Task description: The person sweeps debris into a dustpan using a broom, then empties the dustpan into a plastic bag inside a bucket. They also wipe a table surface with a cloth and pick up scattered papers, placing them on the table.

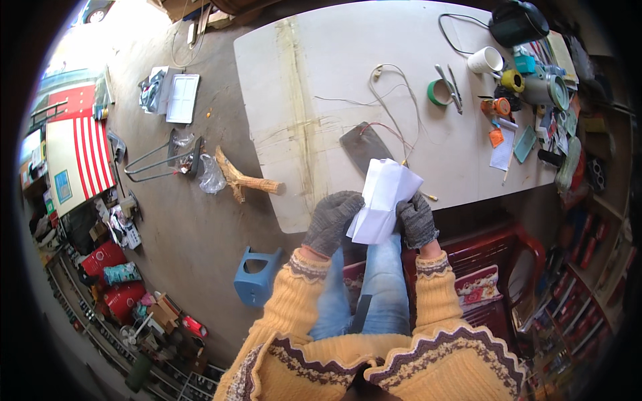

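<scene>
A creased sheet of white paper (383, 200) is held up over my lap at the table's near edge. My left hand (334, 217), in a grey knitted glove, grips its left side. On the opposite side my right hand (418, 220), gloved the same way, pinches the paper's edge. Both hands are closed, and their thumbs are partly hidden. Just beyond the paper, a dark flat plate (364, 148) lies on the white table (267, 80). A thin cable (391, 100) with wires loops across the tabletop beside that plate.
Green tape (439, 92), a white cup (485, 60), a black kettle (519, 23) and cluttered tools occupy the table's right side. A blue stool (257, 275) and a forked piece of wood (244, 179) stand left. Behind my right arm is a dark red bench (491, 254).
</scene>
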Action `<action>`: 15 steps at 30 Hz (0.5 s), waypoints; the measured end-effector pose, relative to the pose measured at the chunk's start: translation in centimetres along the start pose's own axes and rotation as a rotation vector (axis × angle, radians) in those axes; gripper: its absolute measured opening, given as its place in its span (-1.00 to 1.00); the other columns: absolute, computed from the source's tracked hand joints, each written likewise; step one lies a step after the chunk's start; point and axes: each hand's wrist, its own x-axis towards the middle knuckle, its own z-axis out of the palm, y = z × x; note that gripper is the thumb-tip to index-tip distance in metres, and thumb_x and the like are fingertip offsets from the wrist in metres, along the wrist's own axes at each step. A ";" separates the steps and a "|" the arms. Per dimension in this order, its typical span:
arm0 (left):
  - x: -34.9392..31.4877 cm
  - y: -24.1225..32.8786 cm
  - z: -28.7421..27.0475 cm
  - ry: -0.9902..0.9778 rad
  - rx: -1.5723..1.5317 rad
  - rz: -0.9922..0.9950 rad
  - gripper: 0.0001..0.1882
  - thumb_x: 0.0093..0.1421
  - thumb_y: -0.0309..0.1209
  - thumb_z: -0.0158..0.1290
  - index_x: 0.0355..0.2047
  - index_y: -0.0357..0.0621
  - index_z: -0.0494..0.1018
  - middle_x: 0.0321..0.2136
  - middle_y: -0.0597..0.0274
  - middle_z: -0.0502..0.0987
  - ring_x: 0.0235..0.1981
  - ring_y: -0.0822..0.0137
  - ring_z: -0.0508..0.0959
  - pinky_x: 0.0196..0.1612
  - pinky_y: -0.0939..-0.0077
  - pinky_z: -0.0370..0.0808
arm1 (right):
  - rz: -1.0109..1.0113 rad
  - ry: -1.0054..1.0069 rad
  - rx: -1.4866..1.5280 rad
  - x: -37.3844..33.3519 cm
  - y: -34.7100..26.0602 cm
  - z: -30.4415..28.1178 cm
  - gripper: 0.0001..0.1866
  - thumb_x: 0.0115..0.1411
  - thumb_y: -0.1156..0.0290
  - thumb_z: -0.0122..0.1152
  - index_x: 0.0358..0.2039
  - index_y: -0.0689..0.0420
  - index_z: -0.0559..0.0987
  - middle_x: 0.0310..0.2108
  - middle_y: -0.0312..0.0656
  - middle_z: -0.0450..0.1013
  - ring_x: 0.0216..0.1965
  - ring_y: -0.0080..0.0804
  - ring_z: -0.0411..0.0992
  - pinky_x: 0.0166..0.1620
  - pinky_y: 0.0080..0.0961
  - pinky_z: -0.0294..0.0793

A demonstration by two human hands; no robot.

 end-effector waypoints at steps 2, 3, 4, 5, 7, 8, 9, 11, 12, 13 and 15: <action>-0.5 -0.1 -0.5 0.076 -0.014 0.001 -0.82 0.21 -0.41 0.10 -0.26 -0.28 0.54 -0.40 0.26 0.58 -0.36 0.51 0.51 -0.29 0.59 0.47 | 0.054 0.079 0.066 0.7 -0.4 1.9 -0.75 0.17 0.49 0.16 -0.14 0.20 0.41 -0.32 -0.25 0.45 -0.30 -0.53 0.43 -0.23 -0.54 0.49; -0.7 -0.3 -0.5 0.106 0.013 0.002 -0.83 0.21 -0.42 0.10 -0.27 -0.28 0.54 -0.40 0.25 0.58 -0.37 0.50 0.51 -0.29 0.59 0.47 | -0.006 0.156 0.024 0.7 -0.5 2.9 -0.74 0.16 0.50 0.18 -0.14 0.20 0.41 -0.30 -0.26 0.43 -0.29 -0.54 0.42 -0.22 -0.54 0.49; -0.7 -0.6 -0.5 0.132 0.035 0.039 -0.84 0.21 -0.43 0.10 -0.27 -0.28 0.53 -0.40 0.24 0.57 -0.37 0.50 0.51 -0.30 0.58 0.47 | -0.022 0.264 -0.033 0.6 -0.5 3.9 -0.73 0.15 0.51 0.20 -0.14 0.20 0.41 -0.29 -0.26 0.42 -0.29 -0.55 0.41 -0.22 -0.55 0.49; -0.8 -0.9 -0.4 0.158 0.059 0.075 -0.85 0.21 -0.44 0.10 -0.28 -0.28 0.53 -0.39 0.22 0.57 -0.38 0.49 0.51 -0.30 0.57 0.47 | -0.057 0.353 -0.093 0.5 -0.5 4.9 -0.72 0.15 0.52 0.22 -0.14 0.19 0.40 -0.27 -0.27 0.41 -0.28 -0.56 0.40 -0.22 -0.55 0.49; -0.8 -1.7 -0.1 0.219 0.076 0.221 -0.86 0.21 -0.45 0.11 -0.29 -0.29 0.52 -0.39 0.20 0.55 -0.39 0.47 0.51 -0.31 0.56 0.47 | 0.076 0.211 0.268 -0.2 -0.5 6.1 -0.65 0.20 0.41 0.19 -0.04 0.19 0.37 -0.19 -0.23 0.39 -0.25 -0.56 0.39 -0.18 -0.58 0.48; -0.8 -2.0 -0.1 0.240 0.100 0.293 -0.86 0.21 -0.46 0.11 -0.29 -0.29 0.51 -0.39 0.19 0.54 -0.39 0.46 0.51 -0.32 0.55 0.47 | 0.108 0.110 0.286 -0.5 -0.4 6.6 -0.64 0.22 0.39 0.17 -0.01 0.18 0.36 -0.17 -0.23 0.39 -0.23 -0.56 0.40 -0.16 -0.59 0.47; -0.9 -2.2 -0.2 0.252 0.149 0.328 -0.86 0.20 -0.47 0.11 -0.29 -0.29 0.51 -0.39 0.18 0.53 -0.40 0.45 0.51 -0.32 0.54 0.47 | 0.135 0.041 0.294 -0.4 -0.3 7.0 -0.63 0.24 0.36 0.14 0.02 0.18 0.35 -0.16 -0.22 0.39 -0.21 -0.56 0.40 -0.14 -0.59 0.47; -0.9 -2.4 -0.4 0.265 0.286 0.414 -0.86 0.20 -0.48 0.11 -0.28 -0.30 0.50 -0.38 0.17 0.51 -0.41 0.43 0.50 -0.32 0.54 0.47 | -0.183 -0.041 -0.369 -0.5 0.0 7.4 -0.67 0.27 0.32 0.03 0.01 0.17 0.39 -0.13 -0.10 0.43 -0.15 -0.31 0.45 -0.09 -0.39 0.45; -1.0 -2.4 -0.7 0.251 0.188 0.336 -0.88 0.21 -0.48 0.08 -0.29 -0.30 0.49 -0.38 0.16 0.52 -0.42 0.40 0.50 -0.31 0.53 0.46 | -0.256 -0.022 -0.596 -0.4 0.2 7.4 -0.64 0.25 0.30 0.05 0.00 0.19 0.41 -0.15 -0.07 0.45 -0.15 -0.23 0.46 -0.09 -0.32 0.44; -1.0 -2.3 -1.0 0.300 0.127 0.284 -0.89 0.22 -0.49 0.08 -0.29 -0.29 0.49 -0.39 0.17 0.52 -0.42 0.40 0.50 -0.31 0.53 0.46 | -0.304 -0.005 -0.834 -0.2 0.4 7.2 -0.57 0.22 0.24 0.12 0.01 0.22 0.41 -0.21 -0.13 0.49 -0.19 -0.33 0.47 -0.14 -0.36 0.45; -0.8 -2.0 -1.8 0.390 0.018 0.151 -0.90 0.23 -0.50 0.06 -0.29 -0.28 0.49 -0.41 0.19 0.52 -0.42 0.39 0.49 -0.30 0.53 0.45 | -0.275 -0.049 -1.025 0.1 0.7 6.5 -0.57 0.12 0.22 0.11 -0.03 0.16 0.45 -0.11 0.06 0.44 -0.08 0.00 0.43 -0.04 -0.19 0.40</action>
